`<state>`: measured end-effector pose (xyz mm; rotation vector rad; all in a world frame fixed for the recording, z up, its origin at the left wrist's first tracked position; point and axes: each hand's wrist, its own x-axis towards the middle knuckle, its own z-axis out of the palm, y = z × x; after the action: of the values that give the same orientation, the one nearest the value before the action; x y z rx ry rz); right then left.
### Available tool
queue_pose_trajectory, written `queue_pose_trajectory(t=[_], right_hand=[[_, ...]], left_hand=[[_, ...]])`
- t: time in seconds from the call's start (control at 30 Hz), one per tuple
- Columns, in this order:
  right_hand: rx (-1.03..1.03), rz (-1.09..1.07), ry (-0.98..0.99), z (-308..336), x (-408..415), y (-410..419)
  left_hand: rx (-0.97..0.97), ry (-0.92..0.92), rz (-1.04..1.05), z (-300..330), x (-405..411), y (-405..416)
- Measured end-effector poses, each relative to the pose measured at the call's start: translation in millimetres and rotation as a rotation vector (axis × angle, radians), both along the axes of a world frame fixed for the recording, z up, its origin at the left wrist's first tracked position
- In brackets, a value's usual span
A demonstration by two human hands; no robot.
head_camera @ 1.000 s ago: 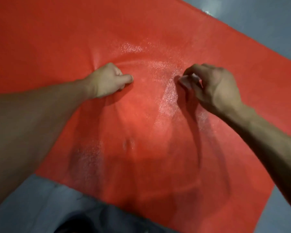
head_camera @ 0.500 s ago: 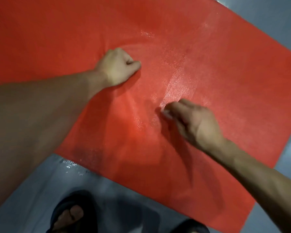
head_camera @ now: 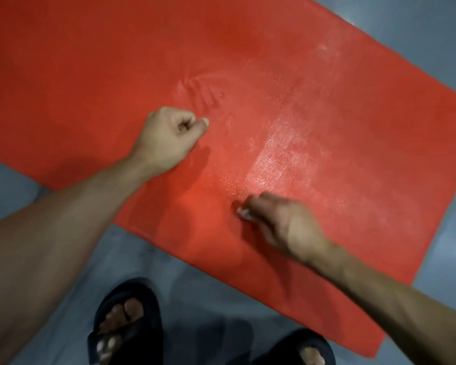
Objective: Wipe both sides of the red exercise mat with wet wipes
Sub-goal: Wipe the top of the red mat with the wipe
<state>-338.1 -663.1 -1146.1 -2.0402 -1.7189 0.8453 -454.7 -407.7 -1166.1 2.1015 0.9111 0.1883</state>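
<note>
Since prior frame: right hand [head_camera: 282,225] dragged wipe [head_camera: 244,214] toward near edge of red exercise mat [head_camera: 327,106], fingers pinched on it. Mat flat on grey floor [head_camera: 437,43]. Wet sheen mid-mat to right end; left part dry-looking. Left hand [head_camera: 169,137] fisted, bracing. Underside presumably unwiped. Sandalled feet [head_camera: 124,320] at near edge.

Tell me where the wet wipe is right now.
The wet wipe is pinched in the right hand, low and right of centre in the head view, pressed on the red mat near its front edge.
</note>
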Motion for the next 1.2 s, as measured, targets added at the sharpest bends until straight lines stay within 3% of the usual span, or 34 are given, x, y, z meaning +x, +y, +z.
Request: queue_pose_trajectory(t=[0.17, 0.43, 0.6, 0.73, 0.87, 0.97, 1.1, 1.2], right_hand=[[0.044, -0.239, -0.314, -4, 63, 29], [-0.149, 0.036, 0.048, -1, -69, -52], [-0.029, -0.166, -0.203, 4, 2, -5], [-0.137, -0.197, -0.217, 1, -5, -7], [-0.325, 0.120, -0.005, 3, -88, -36], [-0.403, 0.242, 0.019, 12, -110, -31], [-0.517, 0.059, -0.091, 19, -63, -26], [-0.731, -0.081, -0.183, 31, -28, -46]], left_hand=[[-0.003, 0.012, -0.012, 9, -40, -18], [-0.059, 0.052, -0.027, 17, -105, -46], [-0.129, 0.131, -0.039, 9, -155, -69], [-0.106, 0.184, -0.031, 0, -187, -74], [-0.071, 0.239, 0.017, -12, -199, -76], [-0.075, 0.277, 0.073, -22, -201, -76], [-0.093, 0.362, 0.093, -27, -196, -82], [-0.112, 0.388, 0.138, -20, -190, -85]])
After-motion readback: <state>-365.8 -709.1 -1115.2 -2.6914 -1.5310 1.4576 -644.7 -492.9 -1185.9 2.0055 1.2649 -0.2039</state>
